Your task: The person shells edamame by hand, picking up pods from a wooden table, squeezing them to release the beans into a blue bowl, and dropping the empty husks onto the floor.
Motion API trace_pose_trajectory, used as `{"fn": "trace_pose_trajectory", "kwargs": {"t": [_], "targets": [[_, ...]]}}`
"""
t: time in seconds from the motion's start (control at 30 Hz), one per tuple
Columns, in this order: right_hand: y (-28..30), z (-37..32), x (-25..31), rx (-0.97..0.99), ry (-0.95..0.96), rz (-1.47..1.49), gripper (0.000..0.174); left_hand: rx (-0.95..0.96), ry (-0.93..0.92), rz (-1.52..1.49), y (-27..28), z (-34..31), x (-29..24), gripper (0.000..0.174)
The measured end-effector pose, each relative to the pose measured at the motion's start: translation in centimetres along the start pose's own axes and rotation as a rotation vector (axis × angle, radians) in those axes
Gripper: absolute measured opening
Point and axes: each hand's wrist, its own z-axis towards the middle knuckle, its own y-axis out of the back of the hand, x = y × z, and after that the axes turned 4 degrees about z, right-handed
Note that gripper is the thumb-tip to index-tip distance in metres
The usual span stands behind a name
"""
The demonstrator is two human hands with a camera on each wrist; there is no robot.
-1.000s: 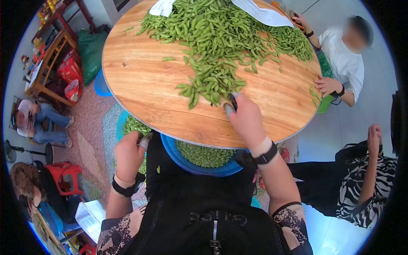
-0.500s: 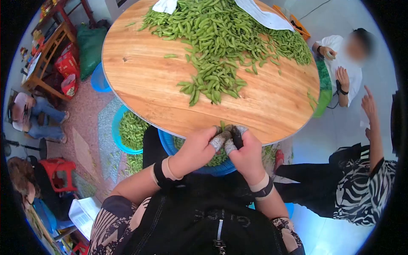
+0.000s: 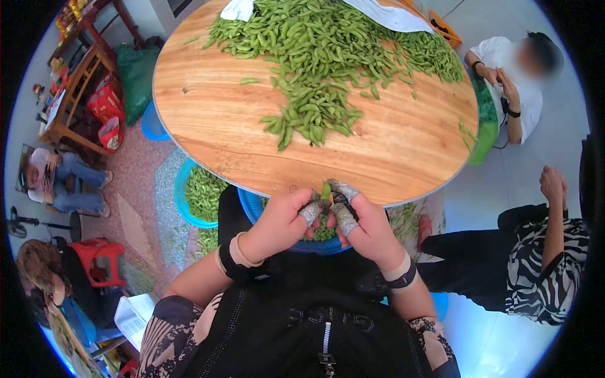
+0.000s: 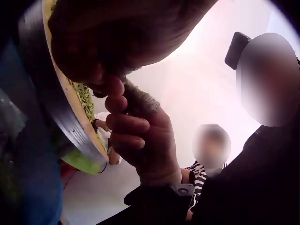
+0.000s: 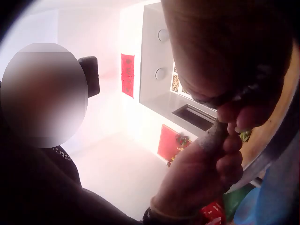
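Over the near edge of the round wooden table (image 3: 208,126), my left hand (image 3: 280,219) and right hand (image 3: 373,234) meet at the fingertips. Between them they pinch a green soybean pod (image 3: 326,191), its tip standing up. Worn grey wraps cover the thumbs and some fingers of both hands. Under them is a blue basin (image 3: 250,206) of shelled green beans (image 3: 324,232), partly hidden by the hands. A big heap of soybean pods (image 3: 315,44) narrows toward me across the tabletop. Both wrist views are dark and show the hands' fingertips together.
Left of my legs stands a turquoise basin (image 3: 183,198) of pods, with another blue basin (image 3: 152,123) beyond. White cloths (image 3: 397,17) lie on the heap. A person in white (image 3: 517,94) sits at the right; one in zebra print (image 3: 545,271) stands nearer. A red stool (image 3: 101,258) stands left.
My right hand has come back from the heap's near end to the table edge. My left hand has moved in from the left, and both now pinch a pod together.
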Motion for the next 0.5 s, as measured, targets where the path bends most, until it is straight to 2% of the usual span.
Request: {"fn": "trace_pose_trajectory", "kwargs": {"t": [0.07, 0.13, 0.27, 0.33, 0.37, 0.43, 0.47, 0.5], "targets": [[0.0, -0.1, -0.2, 0.012, -0.001, 0.003, 0.044, -0.007, -0.05, 0.105, 0.0, -0.1, 0.1, 0.012], [0.2, -0.3, -0.2, 0.033, -0.082, 0.145, 0.044, -0.017, -0.071, 0.228, 0.1, -0.3, -0.2, 0.013], [0.3, -0.2, -0.4, 0.066, -0.092, 0.239, 0.046, -0.015, -0.062, 0.233, 0.1, -0.1, 0.1, 0.01], [0.1, 0.0, -0.3, 0.05, -0.151, 0.26, 0.042, -0.254, -0.455, 0.725, -0.2, 0.1, 1.1, 0.009], [0.1, 0.0, -0.3, 0.051, -0.155, 0.261, 0.042, -0.253, -0.452, 0.723, -0.2, -0.1, 1.2, 0.009], [0.0, 0.1, -0.5, 0.081, -0.207, 0.395, 0.036, -0.235, -0.47, 0.947, -0.1, -0.7, 1.0, 0.011], [0.1, 0.0, -0.6, 0.08, -0.211, 0.397, 0.036, -0.231, -0.468, 0.944, 0.1, -0.7, 0.8, 0.011], [0.3, -0.2, -0.5, 0.126, -0.286, 0.535, 0.033, -0.124, -0.424, 0.741, 0.6, -0.6, 0.6, 0.011]]}}
